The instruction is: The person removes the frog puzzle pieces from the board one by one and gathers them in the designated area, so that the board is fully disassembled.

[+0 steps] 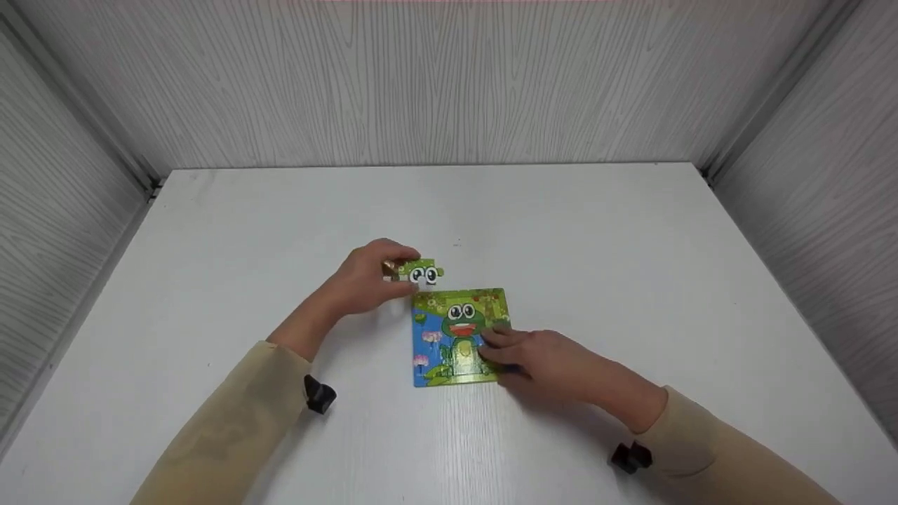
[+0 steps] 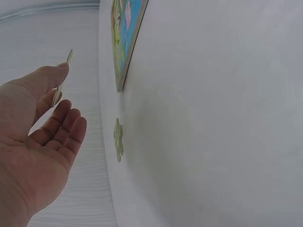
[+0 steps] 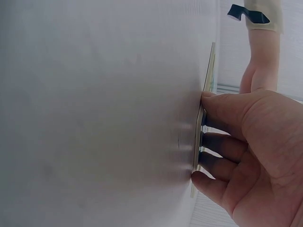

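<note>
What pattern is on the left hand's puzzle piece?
The puzzle piece is green with two cartoon eyes, best in the head view.

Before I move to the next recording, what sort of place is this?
Probably a boxed-in recording booth or workstation: a plain white tabletop stands enclosed by grey wood-grain panels, with a small frog puzzle being handled on it.

Hands [image 1: 368, 277] [image 1: 551, 361] crowd the puzzle [image 1: 456, 344] (far tabletop [image 1: 435, 207] has room).

Piece [image 1: 422, 271], seemingly aloft, near frog puzzle [image 1: 459, 338]
</note>
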### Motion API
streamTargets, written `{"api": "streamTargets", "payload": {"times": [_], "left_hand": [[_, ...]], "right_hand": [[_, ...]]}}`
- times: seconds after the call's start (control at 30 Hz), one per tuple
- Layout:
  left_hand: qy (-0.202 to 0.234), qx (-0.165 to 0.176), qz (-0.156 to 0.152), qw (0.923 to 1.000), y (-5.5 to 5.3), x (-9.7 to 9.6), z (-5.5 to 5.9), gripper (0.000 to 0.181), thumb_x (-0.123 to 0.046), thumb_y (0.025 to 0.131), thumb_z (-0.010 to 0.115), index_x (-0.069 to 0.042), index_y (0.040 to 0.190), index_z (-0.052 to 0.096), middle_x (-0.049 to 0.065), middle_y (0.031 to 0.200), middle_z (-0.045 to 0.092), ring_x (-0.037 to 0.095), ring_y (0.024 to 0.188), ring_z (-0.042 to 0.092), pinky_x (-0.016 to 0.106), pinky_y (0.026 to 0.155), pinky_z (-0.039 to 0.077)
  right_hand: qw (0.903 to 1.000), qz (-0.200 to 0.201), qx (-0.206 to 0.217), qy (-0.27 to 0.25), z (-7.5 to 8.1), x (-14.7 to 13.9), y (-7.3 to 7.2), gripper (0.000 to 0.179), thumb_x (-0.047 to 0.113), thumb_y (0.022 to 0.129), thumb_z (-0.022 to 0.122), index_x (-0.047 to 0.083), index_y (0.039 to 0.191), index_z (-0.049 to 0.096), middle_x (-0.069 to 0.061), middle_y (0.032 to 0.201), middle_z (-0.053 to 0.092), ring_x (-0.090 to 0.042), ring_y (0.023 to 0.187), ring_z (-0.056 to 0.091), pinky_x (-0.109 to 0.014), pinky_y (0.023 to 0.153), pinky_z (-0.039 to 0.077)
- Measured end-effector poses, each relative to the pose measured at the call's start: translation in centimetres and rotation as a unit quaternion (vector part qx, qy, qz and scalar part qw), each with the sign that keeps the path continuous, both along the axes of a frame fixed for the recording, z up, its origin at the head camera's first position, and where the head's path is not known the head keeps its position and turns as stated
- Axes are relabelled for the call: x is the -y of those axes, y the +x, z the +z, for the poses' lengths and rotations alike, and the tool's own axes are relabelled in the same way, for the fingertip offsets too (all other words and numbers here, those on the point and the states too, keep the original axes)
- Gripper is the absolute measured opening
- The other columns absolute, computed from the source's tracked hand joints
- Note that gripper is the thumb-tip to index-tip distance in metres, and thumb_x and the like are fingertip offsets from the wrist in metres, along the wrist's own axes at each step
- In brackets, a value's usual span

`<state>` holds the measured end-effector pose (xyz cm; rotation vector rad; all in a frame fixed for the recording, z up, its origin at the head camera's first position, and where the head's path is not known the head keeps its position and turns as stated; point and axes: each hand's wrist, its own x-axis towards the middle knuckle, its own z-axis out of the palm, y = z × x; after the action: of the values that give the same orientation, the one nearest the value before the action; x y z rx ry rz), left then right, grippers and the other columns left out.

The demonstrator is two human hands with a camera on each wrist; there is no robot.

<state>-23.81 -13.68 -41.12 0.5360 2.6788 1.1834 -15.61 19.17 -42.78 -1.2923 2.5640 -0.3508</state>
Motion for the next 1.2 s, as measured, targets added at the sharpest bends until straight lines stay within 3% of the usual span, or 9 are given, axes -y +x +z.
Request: {"api": "streamTargets", "payload": {"times": [0.23, 0.57, 1.2], "left_hand": [[0.010, -0.012, 0.021, 0.9997, -0.5, 3.6, 0.5, 0.050, -0.018, 0.095, 0.082, -0.007, 0.141, 0.066, 0.010, 0.135, 0.063, 0.029, 0.125, 0.058, 0.047, 0.108, 0.050], [0.011, 0.032, 0.050, 0.9982, -1.4, 7.2, -0.2, 0.051, -0.017, 0.098, 0.078, -0.007, 0.145, 0.062, 0.012, 0.143, 0.059, 0.032, 0.134, 0.053, 0.048, 0.115, 0.044], [0.003, 0.095, 0.062, 0.9935, -2.5, 9.6, -1.7, 0.053, -0.013, 0.101, 0.073, -0.006, 0.151, 0.056, 0.017, 0.149, 0.056, 0.037, 0.139, 0.052, 0.050, 0.116, 0.042]], "right_hand": [[0.9999, 0.005, -0.012, -0.010, -0.2, -0.2, 0.0, 0.046, 0.009, 0.105, 0.066, 0.007, 0.150, 0.061, -0.015, 0.158, 0.050, -0.036, 0.143, 0.051, -0.054, 0.103, 0.053], [0.9999, 0.000, -0.013, -0.011, 0.0, -0.2, 0.3, 0.047, 0.008, 0.104, 0.068, 0.007, 0.150, 0.060, -0.014, 0.159, 0.050, -0.034, 0.144, 0.050, -0.051, 0.104, 0.052], [1.0000, -0.001, -0.004, 0.005, 0.0, -0.1, 0.0, 0.049, 0.014, 0.104, 0.069, 0.008, 0.152, 0.059, -0.014, 0.161, 0.048, -0.035, 0.146, 0.048, -0.053, 0.106, 0.051]]}}
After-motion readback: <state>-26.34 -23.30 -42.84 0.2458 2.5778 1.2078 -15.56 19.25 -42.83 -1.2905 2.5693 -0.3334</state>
